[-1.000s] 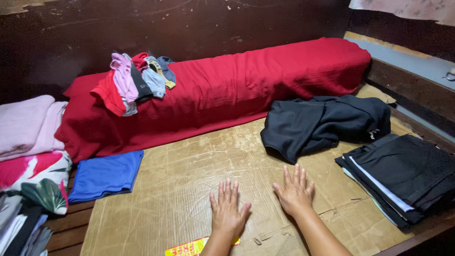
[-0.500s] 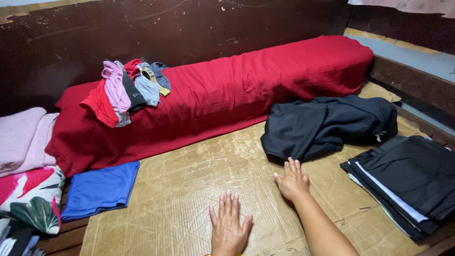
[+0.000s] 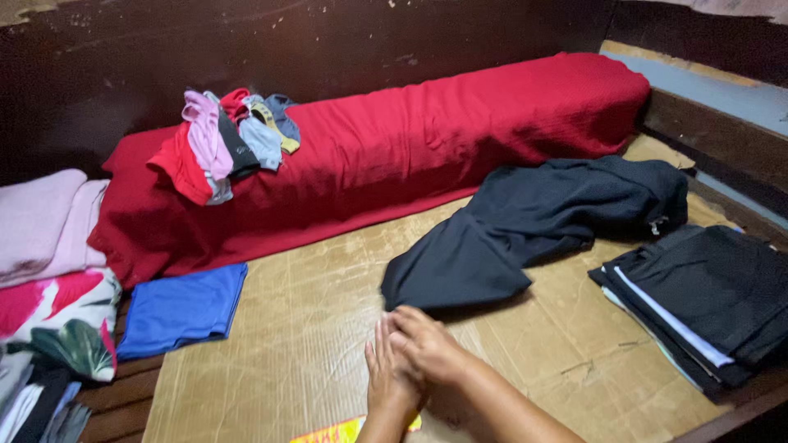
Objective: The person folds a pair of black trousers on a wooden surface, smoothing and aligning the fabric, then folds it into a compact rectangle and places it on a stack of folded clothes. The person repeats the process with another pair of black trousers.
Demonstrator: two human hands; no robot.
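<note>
My left hand (image 3: 387, 379) lies flat on the brown cardboard sheet (image 3: 312, 328), palm down, holding nothing. My right hand (image 3: 427, 344) crosses over it, fingers curled and pointing left. Its fingertips sit right at the near corner of a black garment (image 3: 501, 238). I cannot tell whether they pinch the cloth. The garment stretches from that corner back to the right, toward the long red-covered bolster (image 3: 427, 139).
A heap of small mixed-colour clothes (image 3: 230, 139) sits on the bolster's left end. A folded blue cloth (image 3: 185, 308) lies at the left of the cardboard. Pink and floral folded fabrics (image 3: 49, 271) are stacked far left. A stack of folded dark clothes (image 3: 706, 295) is at right. A dark wall runs behind.
The black garment's near end has been drawn out toward me. My right hand came back from the garment and now lies over my left hand. The camera shifted slightly.
</note>
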